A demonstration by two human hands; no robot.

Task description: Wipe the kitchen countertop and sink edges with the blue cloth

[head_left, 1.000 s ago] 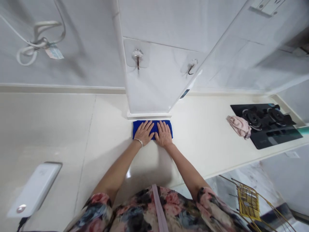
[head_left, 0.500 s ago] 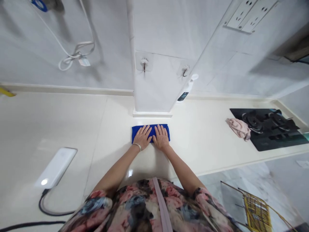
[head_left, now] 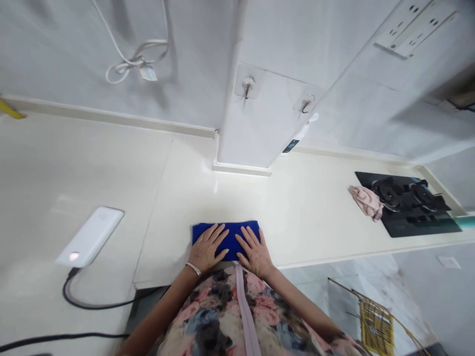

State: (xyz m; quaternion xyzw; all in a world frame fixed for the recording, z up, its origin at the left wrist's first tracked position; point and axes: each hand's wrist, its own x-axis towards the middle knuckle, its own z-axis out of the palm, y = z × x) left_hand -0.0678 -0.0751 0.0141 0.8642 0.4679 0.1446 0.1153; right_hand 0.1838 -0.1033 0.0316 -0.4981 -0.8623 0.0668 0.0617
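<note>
A folded blue cloth (head_left: 231, 242) lies flat on the cream countertop (head_left: 297, 207), close to its front edge and my body. On the cloth's left part rests my left hand (head_left: 208, 248), fingers spread and palm down, with a bracelet at the wrist. My right hand (head_left: 256, 251) presses flat on the right part, its fingers also apart. Neither hand grips the cloth; its middle shows between them.
To the left lies a white power bank (head_left: 91, 237) with a black cable (head_left: 89, 307). A pink cloth (head_left: 366, 201) touches the black gas stove (head_left: 408, 205) on the right. A wall pillar (head_left: 252, 128) with hooks juts out ahead. A yellow wicker chair (head_left: 376, 324) stands below.
Both hands and the blue cloth have moved back from the pillar's foot toward my body and the counter's front edge. The camera view has shifted and tilted slightly.
</note>
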